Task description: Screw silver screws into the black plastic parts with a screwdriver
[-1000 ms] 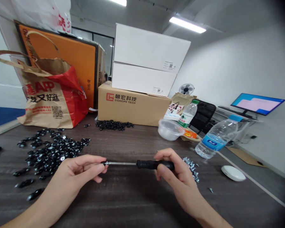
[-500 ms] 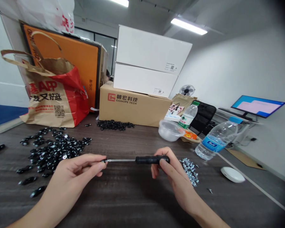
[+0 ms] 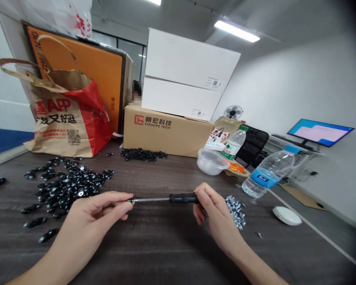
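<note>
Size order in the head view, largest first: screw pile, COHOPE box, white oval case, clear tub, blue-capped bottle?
1. COHOPE box
2. Blue-capped bottle
3. Clear tub
Screw pile, white oval case: too close to rank

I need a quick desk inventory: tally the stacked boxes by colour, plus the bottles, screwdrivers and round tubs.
White: upper white cardboard box, lower white cardboard box: 2
Brown: long brown cardboard box: 1
Bottles: green-capped clear plastic bottle, blue-capped clear plastic bottle: 2
Screwdrivers: black-handled metal screwdriver: 1
Tubs: round translucent plastic tub: 1
Total: 7
</note>
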Demonstrator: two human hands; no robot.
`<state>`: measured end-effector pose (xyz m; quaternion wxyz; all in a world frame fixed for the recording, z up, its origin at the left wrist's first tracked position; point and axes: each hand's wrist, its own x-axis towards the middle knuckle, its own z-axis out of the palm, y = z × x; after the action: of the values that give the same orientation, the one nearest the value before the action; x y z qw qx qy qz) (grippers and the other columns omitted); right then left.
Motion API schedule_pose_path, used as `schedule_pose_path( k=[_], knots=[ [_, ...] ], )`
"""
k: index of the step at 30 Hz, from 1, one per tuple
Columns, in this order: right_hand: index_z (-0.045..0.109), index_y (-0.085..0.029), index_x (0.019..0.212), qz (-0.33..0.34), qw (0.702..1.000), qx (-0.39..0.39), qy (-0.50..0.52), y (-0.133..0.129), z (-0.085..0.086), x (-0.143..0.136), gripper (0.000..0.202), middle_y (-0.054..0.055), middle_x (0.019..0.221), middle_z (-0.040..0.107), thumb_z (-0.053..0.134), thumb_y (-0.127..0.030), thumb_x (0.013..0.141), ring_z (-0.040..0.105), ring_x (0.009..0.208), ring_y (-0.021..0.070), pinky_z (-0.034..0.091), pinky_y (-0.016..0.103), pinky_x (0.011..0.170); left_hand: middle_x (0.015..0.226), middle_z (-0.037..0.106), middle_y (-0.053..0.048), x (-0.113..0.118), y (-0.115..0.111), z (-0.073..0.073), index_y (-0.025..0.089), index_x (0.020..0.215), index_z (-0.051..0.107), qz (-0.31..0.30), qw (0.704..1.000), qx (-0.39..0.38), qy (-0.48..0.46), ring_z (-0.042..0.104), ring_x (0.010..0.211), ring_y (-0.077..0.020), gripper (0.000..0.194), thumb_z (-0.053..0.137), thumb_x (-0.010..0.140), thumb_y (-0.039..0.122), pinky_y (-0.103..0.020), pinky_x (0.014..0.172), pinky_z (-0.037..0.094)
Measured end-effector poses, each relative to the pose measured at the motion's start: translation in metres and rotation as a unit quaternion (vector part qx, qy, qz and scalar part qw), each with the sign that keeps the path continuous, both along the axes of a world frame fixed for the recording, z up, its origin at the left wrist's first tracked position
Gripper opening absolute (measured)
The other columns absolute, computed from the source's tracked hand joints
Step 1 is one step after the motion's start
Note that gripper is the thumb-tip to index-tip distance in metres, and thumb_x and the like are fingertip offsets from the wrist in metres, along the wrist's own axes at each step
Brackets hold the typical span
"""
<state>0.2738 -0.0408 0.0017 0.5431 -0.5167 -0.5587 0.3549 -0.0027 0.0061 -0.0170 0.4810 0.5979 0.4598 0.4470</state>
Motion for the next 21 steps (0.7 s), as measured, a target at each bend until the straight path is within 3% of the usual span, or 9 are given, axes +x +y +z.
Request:
schedule_pose_path(
  k=[3, 7, 12, 18, 21],
  knots=[
    [0.045, -0.023, 0.076, 0.006, 1.000, -0.011, -0.005, 0.0011, -0.0011, 0.0002, 0.040, -0.008, 0.052, 0.041, 0.045, -0.056, 0.100, 0.036, 0.046, 0.0114, 0.031, 0.025, 0.047, 0.089, 0.083, -0.002, 0.0005, -0.0013, 0.0010, 0.029, 0.094, 0.082, -0.001, 1.000, 0.000, 0.000, 0.076, 0.075, -0.0229, 0.024, 0.077, 0.078, 0.045, -0.028, 0.069, 0.059],
    [0.046, -0.025, 0.088, 0.049, 0.997, -0.021, 0.049, -0.0027, 0.0016, -0.0014, 0.032, -0.005, 0.067, 0.051, 0.050, -0.055, 0.096, 0.044, 0.057, 0.0142, 0.038, 0.026, 0.053, 0.088, 0.083, -0.002, 0.0006, -0.0011, 0.0022, 0.028, 0.093, 0.082, 0.009, 1.000, -0.001, 0.000, 0.076, 0.074, -0.0228, 0.025, 0.078, 0.076, 0.046, -0.028, 0.069, 0.059],
    [0.041, -0.023, 0.072, 0.000, 1.000, -0.012, -0.013, -0.0038, 0.0022, -0.0014, 0.042, -0.008, 0.053, 0.036, 0.046, -0.055, 0.099, 0.028, 0.047, 0.0109, 0.021, 0.025, 0.044, 0.088, 0.083, -0.002, 0.0003, -0.0014, 0.0033, 0.029, 0.094, 0.082, 0.009, 1.000, 0.002, 0.006, 0.076, 0.075, -0.0228, 0.025, 0.078, 0.077, 0.046, -0.027, 0.070, 0.058],
    [0.047, -0.025, 0.092, 0.034, 0.998, -0.023, 0.037, -0.0037, 0.0023, 0.0002, 0.028, -0.006, 0.066, 0.047, 0.050, -0.052, 0.097, 0.038, 0.053, 0.0120, 0.028, 0.025, 0.049, 0.084, 0.082, -0.003, 0.0014, -0.0027, -0.0002, 0.028, 0.093, 0.082, 0.007, 0.999, 0.021, 0.022, 0.075, 0.072, -0.0236, 0.023, 0.077, 0.077, 0.045, -0.028, 0.066, 0.058],
    [0.046, -0.024, 0.080, -0.004, 1.000, -0.017, 0.012, -0.0041, 0.0023, -0.0011, 0.034, -0.008, 0.058, 0.038, 0.051, -0.052, 0.098, 0.030, 0.050, 0.0114, 0.023, 0.025, 0.046, 0.085, 0.082, -0.003, 0.0014, -0.0027, -0.0005, 0.028, 0.095, 0.082, 0.009, 1.000, 0.015, 0.022, 0.075, 0.074, -0.0238, 0.025, 0.078, 0.077, 0.045, -0.028, 0.068, 0.058]
  ],
)
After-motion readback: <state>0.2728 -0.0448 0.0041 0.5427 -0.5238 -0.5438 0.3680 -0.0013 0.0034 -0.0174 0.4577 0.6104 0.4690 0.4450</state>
